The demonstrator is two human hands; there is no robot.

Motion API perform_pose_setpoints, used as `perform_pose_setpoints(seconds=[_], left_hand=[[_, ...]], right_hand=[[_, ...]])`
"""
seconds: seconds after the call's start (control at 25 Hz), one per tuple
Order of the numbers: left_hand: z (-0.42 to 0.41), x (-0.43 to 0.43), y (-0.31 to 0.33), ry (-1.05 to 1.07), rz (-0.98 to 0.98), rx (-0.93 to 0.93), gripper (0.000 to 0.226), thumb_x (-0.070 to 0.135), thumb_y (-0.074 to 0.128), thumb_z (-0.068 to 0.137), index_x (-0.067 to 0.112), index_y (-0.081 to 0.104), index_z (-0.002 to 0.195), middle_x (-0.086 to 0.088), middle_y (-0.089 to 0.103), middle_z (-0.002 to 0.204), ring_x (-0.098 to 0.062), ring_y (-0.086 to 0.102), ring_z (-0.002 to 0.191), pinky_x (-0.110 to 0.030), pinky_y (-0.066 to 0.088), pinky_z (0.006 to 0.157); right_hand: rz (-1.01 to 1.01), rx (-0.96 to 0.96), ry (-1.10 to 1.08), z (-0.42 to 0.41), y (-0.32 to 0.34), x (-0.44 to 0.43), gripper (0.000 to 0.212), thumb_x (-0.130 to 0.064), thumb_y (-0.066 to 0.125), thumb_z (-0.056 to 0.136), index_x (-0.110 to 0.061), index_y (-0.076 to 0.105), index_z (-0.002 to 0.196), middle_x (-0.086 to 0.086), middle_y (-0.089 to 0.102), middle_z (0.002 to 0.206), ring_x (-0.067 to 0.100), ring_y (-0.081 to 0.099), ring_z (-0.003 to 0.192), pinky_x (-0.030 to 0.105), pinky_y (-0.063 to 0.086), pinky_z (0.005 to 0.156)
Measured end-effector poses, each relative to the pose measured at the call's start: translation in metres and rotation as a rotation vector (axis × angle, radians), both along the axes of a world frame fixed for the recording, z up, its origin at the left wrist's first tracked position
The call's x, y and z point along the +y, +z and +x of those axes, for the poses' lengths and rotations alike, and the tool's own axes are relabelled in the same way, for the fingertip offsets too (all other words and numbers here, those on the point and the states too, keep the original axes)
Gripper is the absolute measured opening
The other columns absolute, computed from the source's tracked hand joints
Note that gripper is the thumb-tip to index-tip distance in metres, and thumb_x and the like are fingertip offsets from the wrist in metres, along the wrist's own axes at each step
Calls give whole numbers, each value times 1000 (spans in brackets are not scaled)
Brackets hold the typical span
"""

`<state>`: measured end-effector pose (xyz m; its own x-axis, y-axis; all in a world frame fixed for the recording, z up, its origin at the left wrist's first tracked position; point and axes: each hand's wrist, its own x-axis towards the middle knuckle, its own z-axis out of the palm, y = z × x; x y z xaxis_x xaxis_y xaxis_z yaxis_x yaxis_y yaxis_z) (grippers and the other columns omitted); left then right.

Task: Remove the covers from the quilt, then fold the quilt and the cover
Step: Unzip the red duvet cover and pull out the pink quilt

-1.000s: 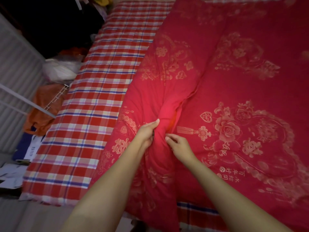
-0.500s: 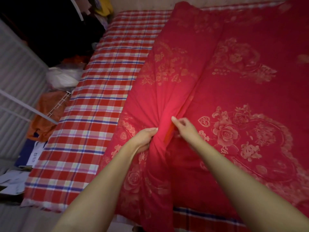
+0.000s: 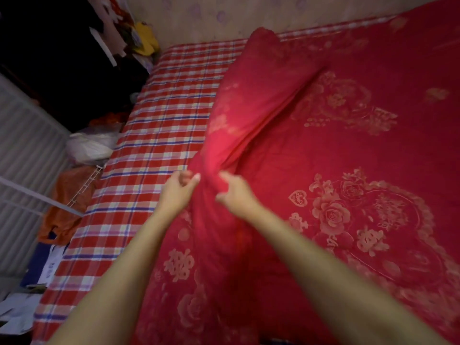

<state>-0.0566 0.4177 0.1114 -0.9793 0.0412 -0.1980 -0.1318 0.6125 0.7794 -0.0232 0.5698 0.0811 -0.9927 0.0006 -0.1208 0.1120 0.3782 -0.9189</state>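
A red quilt cover with gold flowers and characters lies spread over most of the bed, the quilt hidden inside it. Its left edge is folded over into a thick ridge running from the far wall toward me. My left hand grips the left side of that ridge, thumb and fingers curled into the fabric. Beside it, my right hand pinches a bunch of the same red fabric. The two hands are a few finger-widths apart.
A red, white and blue checked sheet covers the bed's left strip. Left of the bed are a white bag, orange cloth, a white wire rack and papers on the floor. A patterned wall stands behind the bed.
Both hands have moved farther up the folded ridge, away from me. My right hand has come closer to the left and now bunches the fabric. The view has tilted up, showing the wall.
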Motion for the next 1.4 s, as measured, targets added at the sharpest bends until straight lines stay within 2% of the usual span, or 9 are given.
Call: perform_pose_setpoints(seconds=[0.12, 0.24, 0.44, 0.64, 0.76, 0.92, 1.08, 1.2, 1.4], left_hand=[[-39, 39, 1, -229, -190, -6, 98, 52, 79, 64, 12, 34, 142, -6, 52, 131, -19, 54, 118, -28, 41, 102], [-24, 49, -54, -405, -614, -206, 49, 33, 75, 77, 8, 59, 115, -10, 64, 113, -26, 60, 107, -31, 45, 91], [7, 48, -63, -235, 186, -546, 18, 9, 54, 94, 9, 66, 80, 3, 69, 63, -6, 64, 57, -22, 52, 63], [21, 41, -17, -268, 696, -738, 27, 4, 42, 96, 3, 69, 97, -8, 73, 79, -15, 71, 66, -23, 58, 62], [38, 28, -10, -517, 471, -878, 22, 13, 50, 94, 11, 72, 95, -3, 71, 77, -11, 67, 60, -21, 54, 54], [31, 14, -20, -787, -445, -687, 25, 45, 65, 82, 23, 60, 72, -8, 60, 61, -16, 48, 47, -30, 41, 52], [25, 93, -17, -209, -59, 32, 21, 34, 62, 88, 21, 58, 105, -10, 63, 113, -27, 61, 104, -43, 48, 94], [36, 156, -34, -484, -341, -15, 71, 50, 67, 79, 10, 45, 134, -14, 49, 132, -33, 47, 124, -39, 37, 105], [27, 172, -77, -578, -414, -65, 18, 21, 61, 90, 4, 67, 92, -16, 69, 102, -28, 63, 101, -30, 43, 80]], right_hand=[[-101, -91, 401, 73, -23, -54, 68, -10, 69, 77, -2, 42, 139, 8, 44, 144, 15, 37, 134, 14, 22, 110], [-221, -261, 545, 95, -52, -32, 65, -19, 74, 76, -10, 49, 136, -2, 51, 138, 5, 46, 126, 21, 32, 110], [-802, -600, -149, 80, -71, 32, 35, -38, 64, 82, -13, 64, 107, -2, 70, 90, 7, 64, 69, 22, 52, 76], [-1362, -169, -688, 35, -55, 89, 27, -21, 56, 93, -20, 52, 120, -2, 73, 93, 10, 70, 72, 27, 59, 65], [-1220, -54, -740, 22, -22, 118, 19, -7, 55, 91, -14, 58, 108, -2, 73, 78, 11, 69, 68, 25, 58, 61], [-739, -94, -556, 57, -5, 101, 21, 4, 58, 81, -13, 61, 92, 0, 70, 79, 15, 63, 73, 30, 54, 74], [-278, -203, -187, 105, -32, 51, 53, -35, 66, 53, -10, 64, 100, 8, 71, 99, 22, 67, 89, 41, 54, 85], [-226, -248, -234, 128, -45, 64, 40, -35, 67, 56, -16, 64, 90, 5, 70, 93, 19, 64, 83, 44, 53, 83], [-574, -436, -372, 139, -51, 104, 15, -30, 66, 85, -21, 55, 80, -4, 56, 69, 10, 49, 57, 22, 41, 51]])
